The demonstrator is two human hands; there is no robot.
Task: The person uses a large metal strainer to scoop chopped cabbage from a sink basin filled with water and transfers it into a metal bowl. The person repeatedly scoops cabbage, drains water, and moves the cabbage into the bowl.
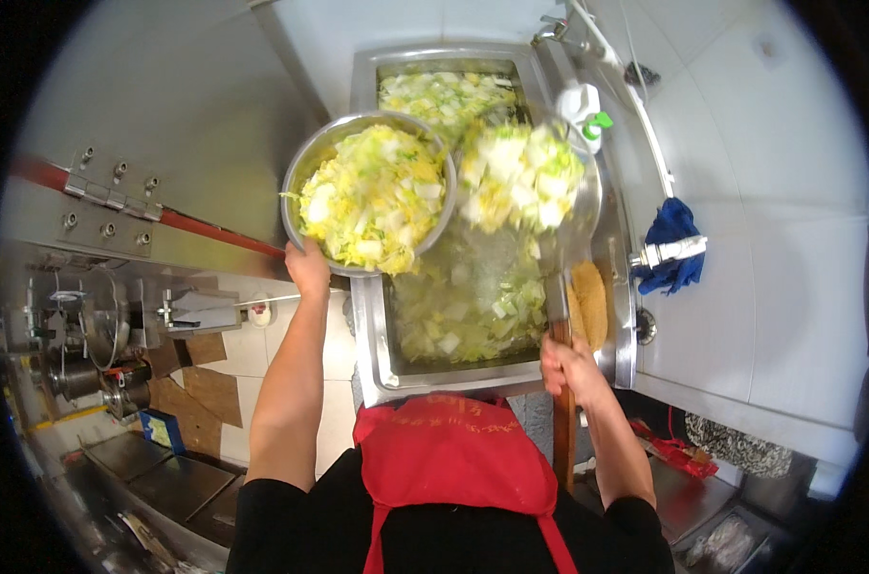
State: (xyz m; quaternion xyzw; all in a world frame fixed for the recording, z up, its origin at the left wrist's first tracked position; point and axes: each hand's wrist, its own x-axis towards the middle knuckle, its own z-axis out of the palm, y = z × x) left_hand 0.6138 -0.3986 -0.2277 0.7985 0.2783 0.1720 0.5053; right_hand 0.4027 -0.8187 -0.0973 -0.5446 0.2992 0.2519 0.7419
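Note:
My left hand (pixel 308 269) grips the near rim of a round metal bowl (pixel 295 228), which is heaped with chopped cabbage (pixel 377 194). In my right hand (pixel 570 364) is the wooden handle (pixel 563 438) of a large strainer, blurred, with more cut cabbage (pixel 524 176) piled in it. The strainer is over the sink, just right of the bowl. Below, cabbage pieces (pixel 470 316) lie in the water of the near basin of a steel double sink (pixel 477 378). The far basin also holds chopped cabbage (pixel 445 93).
A white bottle with a green top (pixel 583 107) stands on the sink's right ledge, near a tan loofah-like pad (pixel 588 305). A blue cloth (pixel 667 251) hangs by a white valve on the right wall. A faucet (pixel 551 30) is at the back; a steel panel (pixel 190 107) rises at left.

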